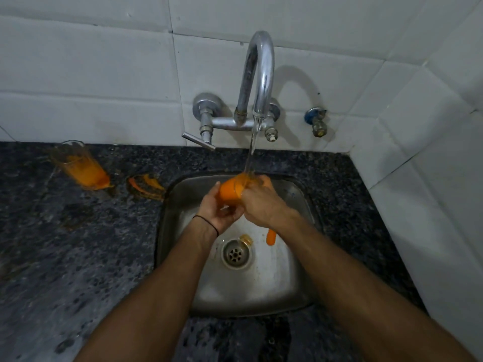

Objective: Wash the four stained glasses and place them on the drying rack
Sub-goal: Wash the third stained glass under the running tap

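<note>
both hands (pixel 243 205) holding a glass (pixel 231 190) over the sink (pixel 300 283), under the tap (pixel 257 82) on the wall behind, second glass (pixel 78 165) on the counter (pixel 65 244) left of the sink, drain (pixel 236 254) in the sink before the hands

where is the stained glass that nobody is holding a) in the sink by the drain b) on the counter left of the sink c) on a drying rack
b: the second glass sits on the dark counter left of the sink, while the left hand and right hand hold the held glass under the tap.
</note>
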